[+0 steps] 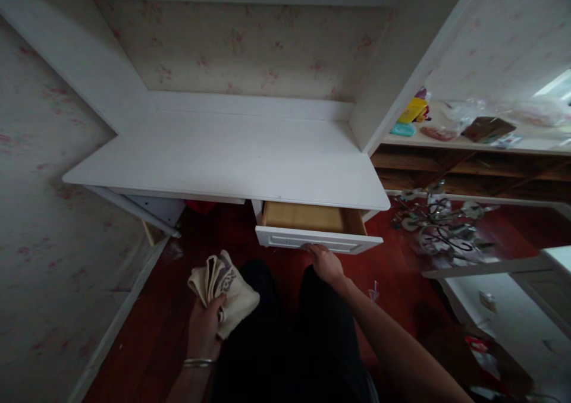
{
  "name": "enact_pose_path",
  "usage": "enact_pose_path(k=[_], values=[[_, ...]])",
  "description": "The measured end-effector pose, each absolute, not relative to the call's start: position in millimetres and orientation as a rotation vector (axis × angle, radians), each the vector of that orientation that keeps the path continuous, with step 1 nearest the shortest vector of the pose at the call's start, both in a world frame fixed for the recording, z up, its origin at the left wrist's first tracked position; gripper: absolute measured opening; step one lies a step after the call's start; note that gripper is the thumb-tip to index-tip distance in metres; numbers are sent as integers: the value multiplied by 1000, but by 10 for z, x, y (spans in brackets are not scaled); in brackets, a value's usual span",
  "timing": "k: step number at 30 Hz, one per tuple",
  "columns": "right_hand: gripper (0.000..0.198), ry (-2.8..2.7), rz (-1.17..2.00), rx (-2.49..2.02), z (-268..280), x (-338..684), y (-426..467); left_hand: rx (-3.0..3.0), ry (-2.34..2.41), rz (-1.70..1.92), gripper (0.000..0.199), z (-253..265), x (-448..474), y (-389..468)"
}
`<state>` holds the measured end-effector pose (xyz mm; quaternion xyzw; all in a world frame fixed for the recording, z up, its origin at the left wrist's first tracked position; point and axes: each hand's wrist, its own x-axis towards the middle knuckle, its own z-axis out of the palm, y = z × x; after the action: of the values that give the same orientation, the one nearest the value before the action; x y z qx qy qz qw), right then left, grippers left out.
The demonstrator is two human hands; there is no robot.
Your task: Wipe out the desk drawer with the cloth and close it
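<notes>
A white tabletop (232, 159) is seen set into a papered alcove, its surface smooth, matt and bare. Beneath its right half a drawer (319, 239) is pulled partly out — a shallow box of pale raw wood behind a white panelled front, its long axis running left to right along the tabletop's edge. The drawer lies straight ahead of the right hand (325, 263), which is much the nearer of the two; the fingers are laid against the lower middle of the front, curled at its edge, though a firm grip cannot be told from this view. The left hand (205, 328) is held low and well apart to the left, clenched on a cloth (225, 290) — soft, cream, crumpled into folds, with a darker printed patch. A thin metal bangle (198, 362) is worn at that wrist. Dark red floor (147, 331) is seen below, and a tangle of metal fittings (439, 224) lies on it at the right.
</notes>
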<state>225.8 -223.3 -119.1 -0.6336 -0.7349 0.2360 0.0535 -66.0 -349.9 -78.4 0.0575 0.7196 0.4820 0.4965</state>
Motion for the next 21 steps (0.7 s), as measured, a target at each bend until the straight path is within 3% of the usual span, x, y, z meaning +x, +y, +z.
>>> enact_pose_path(k=[6, 16, 19, 21], values=[[35, -2299, 705, -1947, -1152, 2260, -1719, -218, 1368, 1197, 34, -655, -424, -3463], [46, -2454, 732, -1979, -1084, 2225, -1162, -236, 1000, 1253, 32, -553, 134, -2793], [52, -2493, 750, -1972, -933, 2281, -1180, -219, 954, 1284, 36, -619, 250, -2513], [46, -2500, 692, -1979, -730, 2406, -1226, -222, 936, 1321, 35, -679, 300, -2279]])
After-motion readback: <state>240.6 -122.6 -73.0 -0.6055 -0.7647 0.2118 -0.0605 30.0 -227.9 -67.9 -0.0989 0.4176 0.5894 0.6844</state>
